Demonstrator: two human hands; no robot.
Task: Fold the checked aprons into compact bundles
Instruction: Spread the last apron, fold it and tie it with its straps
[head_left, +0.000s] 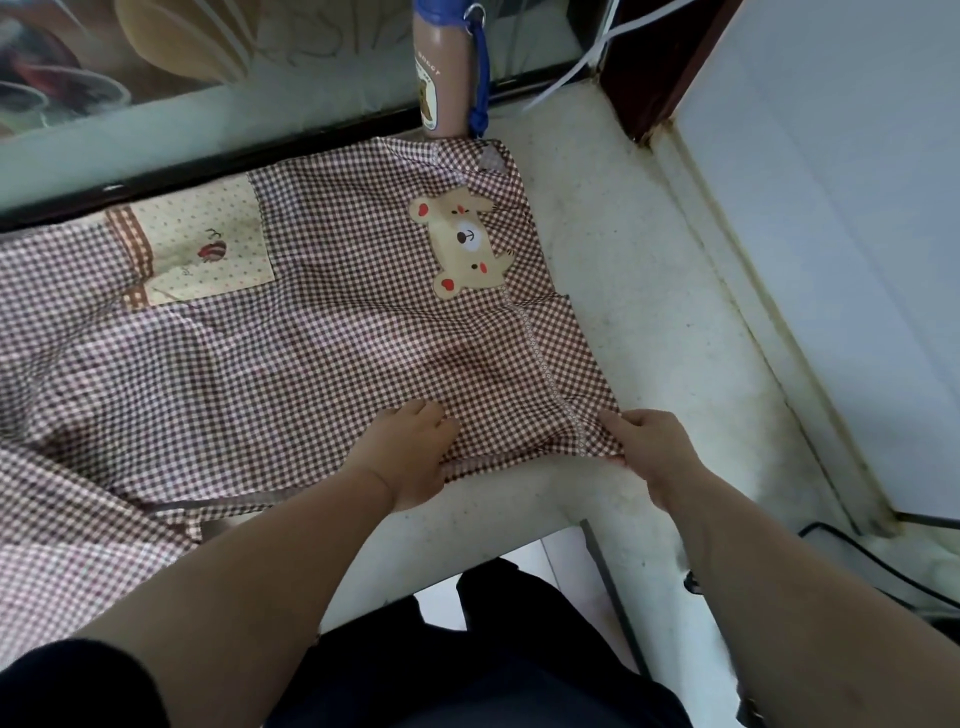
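Note:
A brown-and-white checked apron (322, 343) lies spread over the white counter (649, 322). It has a beige bear patch (462, 241) near its far right and a dotted cream pocket (202, 244) at the left. My left hand (410, 457) grips the apron's near hem, fingers curled over the fabric. About a hand's width to the right, my right hand (649, 447) pinches the near right corner by the lace-trimmed seam. The hem between them is slightly lifted and bunched.
A brown bottle (441, 78) with a blue strap stands at the apron's far edge against a glass panel (156, 93). A white appliance (857, 234) borders the counter at right, with black cables (883, 566) beside it. The counter's front edge runs just below my hands.

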